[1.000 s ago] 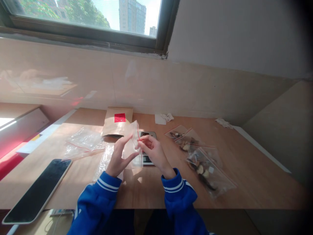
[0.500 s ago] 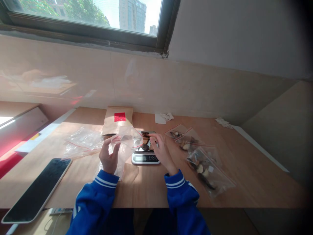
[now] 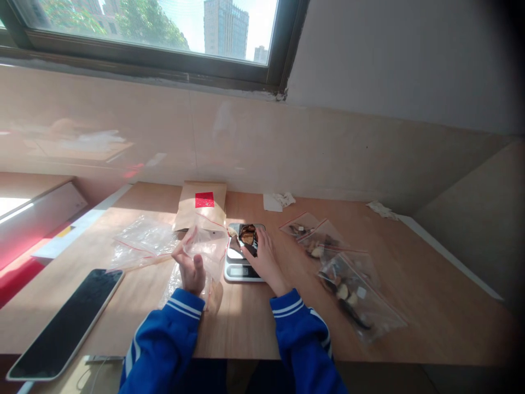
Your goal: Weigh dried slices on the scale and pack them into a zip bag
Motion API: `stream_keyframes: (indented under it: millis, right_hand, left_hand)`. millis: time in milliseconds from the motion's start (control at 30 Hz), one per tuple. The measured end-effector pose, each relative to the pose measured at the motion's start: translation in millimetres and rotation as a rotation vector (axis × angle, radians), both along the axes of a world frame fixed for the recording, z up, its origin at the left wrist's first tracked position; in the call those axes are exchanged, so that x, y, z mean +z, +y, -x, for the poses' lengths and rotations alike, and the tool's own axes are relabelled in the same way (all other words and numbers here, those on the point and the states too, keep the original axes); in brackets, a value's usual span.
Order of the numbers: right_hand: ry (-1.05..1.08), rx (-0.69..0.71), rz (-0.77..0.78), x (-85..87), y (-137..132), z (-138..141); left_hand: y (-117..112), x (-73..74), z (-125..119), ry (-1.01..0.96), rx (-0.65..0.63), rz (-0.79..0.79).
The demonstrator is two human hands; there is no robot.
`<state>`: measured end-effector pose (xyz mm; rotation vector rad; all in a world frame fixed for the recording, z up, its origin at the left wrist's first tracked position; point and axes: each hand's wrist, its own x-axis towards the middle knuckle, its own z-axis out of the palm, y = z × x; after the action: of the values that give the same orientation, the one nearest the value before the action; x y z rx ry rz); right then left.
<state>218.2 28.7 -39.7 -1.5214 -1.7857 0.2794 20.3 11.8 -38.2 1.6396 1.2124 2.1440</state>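
My left hand (image 3: 193, 271) is closed on a clear zip bag (image 3: 207, 241) with a red seal line, its mouth turned toward the scale. On the kitchen scale (image 3: 241, 272) lie dark brown dried slices (image 3: 248, 234). My right hand (image 3: 266, 260) reaches over the scale's right side, thumb and fingers curled round some of these slices. A paler piece (image 3: 232, 232) sits at the left of the pile, near the bag's mouth. Part of the scale's front panel is hidden under my right hand.
Several zip bags (image 3: 353, 293) of dried pieces lie at the right. Clear bags (image 3: 143, 241) lie at the left, beside a tablet-like dark-screened device (image 3: 65, 325). A brown paper pouch (image 3: 191, 205) with a red label and crumpled paper (image 3: 286, 198) are at the back.
My right hand has shifted from a fingertip pinch at the slices to a wider grasp round them. The bag in my left hand has moved slightly left, away from the scale.
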Motion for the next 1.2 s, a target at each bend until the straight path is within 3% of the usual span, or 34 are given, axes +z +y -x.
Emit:
stream_keyframes:
  millis: [267,567,667,733,867,933,1000,1100,1200]
  right_hand:
    - [0.082,0.067,-0.091,-0.8,-10.1,-9.2]
    - [0.223,0.009,-0.143,9.8,-8.1,-17.3]
    - [0.400,-0.005,-0.163,27.9,-8.7,-12.1]
    - [0.570,0.014,-0.166,49.9,-13.2,-1.5]
    - [0.842,0.300,0.032,105.1,-29.0,26.2]
    - [0.799,0.464,0.200,127.0,-34.6,38.0]
    - [0.607,0.499,0.300,140.5,-36.0,48.3]
    - [0.224,0.416,0.241,146.7,-32.6,63.8]
    - [0.010,0.400,0.119,144.2,-28.5,78.1]
  left_hand:
    - [-4.6,10.4,-1.0,0.021,-0.051,-0.001]
    - [-4.1,3.5,1.7,0.033,-0.040,0.073]
    - [-4.7,3.9,0.8,0.050,-0.050,0.070]
    - [-4.6,2.9,0.5,0.057,-0.077,0.062]
    - [-3.8,-1.0,1.0,0.073,-0.095,0.057]
    - [-4.0,-2.0,0.5,0.094,-0.086,0.060]
    - [-4.8,-1.7,-0.9,0.106,-0.089,0.056]
    - [-6.6,0.6,-3.2,0.095,-0.091,0.036]
    - [-8.6,3.8,-3.5,0.088,-0.042,0.075]
